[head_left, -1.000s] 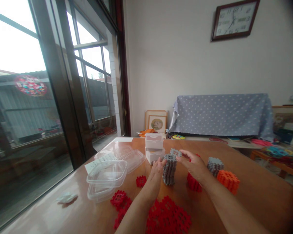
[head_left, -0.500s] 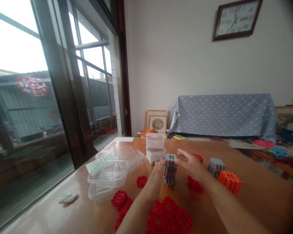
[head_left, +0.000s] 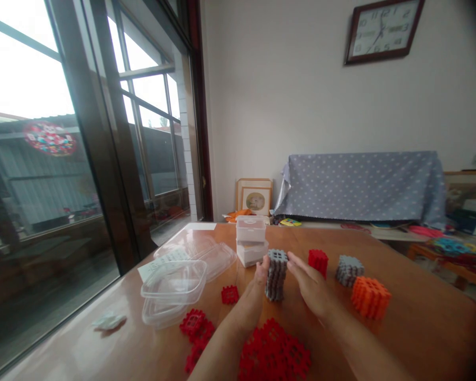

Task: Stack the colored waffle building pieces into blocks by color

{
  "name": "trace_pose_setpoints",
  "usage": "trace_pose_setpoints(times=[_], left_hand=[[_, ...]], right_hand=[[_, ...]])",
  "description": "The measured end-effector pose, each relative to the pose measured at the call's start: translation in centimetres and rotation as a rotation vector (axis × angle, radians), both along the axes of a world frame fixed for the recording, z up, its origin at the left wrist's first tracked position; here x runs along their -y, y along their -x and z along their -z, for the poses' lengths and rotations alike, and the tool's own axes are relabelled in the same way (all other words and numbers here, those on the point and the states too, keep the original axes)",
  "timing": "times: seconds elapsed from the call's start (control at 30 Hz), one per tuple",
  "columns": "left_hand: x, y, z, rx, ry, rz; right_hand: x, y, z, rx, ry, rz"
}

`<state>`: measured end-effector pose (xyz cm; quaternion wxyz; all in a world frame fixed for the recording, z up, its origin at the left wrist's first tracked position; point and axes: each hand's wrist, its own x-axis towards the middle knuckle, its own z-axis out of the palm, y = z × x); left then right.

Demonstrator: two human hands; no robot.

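A tall stack of grey interlocking pieces (head_left: pixel 276 278) stands upright on the wooden table. My left hand (head_left: pixel 257 286) is flat along its left side, fingers extended and at or very near the top pieces. On the right, my right hand (head_left: pixel 307 280) has its fingers stretched toward the stack's upper right edge; whether they touch it is hard to tell. Neither hand is wrapped around anything. Below and between my forearms lies a pile of red pieces (head_left: pixel 275 349), with more red pieces (head_left: pixel 198 330) to the left and a single red piece (head_left: pixel 230 295) beyond them.
Stacked plastic boxes (head_left: pixel 251 230) stand behind the grey stack. Clear lids and containers (head_left: pixel 174 283) lie left, near a crumpled wrapper (head_left: pixel 109 320). To the right are a red stack (head_left: pixel 318 262), a shorter grey stack (head_left: pixel 349 270) and an orange stack (head_left: pixel 371 297).
My right hand has turned and lowered, its fingers now beside the grey stack. The red stack, partly covered by that hand before, shows more of its top. My left hand has shifted slightly.
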<state>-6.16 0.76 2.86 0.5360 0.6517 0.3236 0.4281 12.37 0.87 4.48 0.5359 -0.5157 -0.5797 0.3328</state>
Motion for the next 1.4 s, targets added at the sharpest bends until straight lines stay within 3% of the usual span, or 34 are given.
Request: trace_pose_setpoints(times=[0.17, 0.33, 0.5, 0.6, 0.73, 0.83, 1.0, 1.17, 1.3, 1.4], left_hand=[[-0.3, -0.2, 1.1, 0.053, 0.034, 0.012], [-0.6, -0.2, 1.3, 0.088, 0.02, 0.036], [-0.7, -0.1, 0.6, 0.128, 0.013, -0.052], [-0.5, -0.1, -0.1, 0.09, 0.0, -0.101], [-0.1, -0.3, -0.4, -0.023, -0.12, -0.246], [-0.2, -0.7, 0.2, -0.122, -0.286, -0.365], [-0.4, -0.2, 0.8, -0.445, -0.361, -0.552], [-0.2, 1.8, -0.1, -0.628, -0.303, -0.641], [1.9, 4.3, -0.5, -0.756, -0.269, -0.733], [4.3, 6.0, 0.2, -0.855, -0.263, -0.779]], right_hand=[[-0.4, 0.5, -0.2, -0.004, 0.021, -0.01], [-0.2, 0.4, -0.4, -0.007, 0.011, 0.001], [2.6, -0.8, -0.5, 0.013, 0.055, 0.032], [4.9, -1.5, 0.7, 0.074, 0.111, -0.001], [7.1, -1.7, 3.4, 0.22, 0.12, -0.09], [7.8, -1.5, 4.5, 0.341, 0.037, -0.162], [8.3, -1.2, 4.4, 0.547, -0.089, -0.223], [8.9, -0.7, 4.7, 0.656, -0.176, -0.27], [9.6, 0.2, 4.6, 0.725, -0.185, -0.302], [10.3, 1.1, 4.3, 0.797, -0.147, -0.363]])
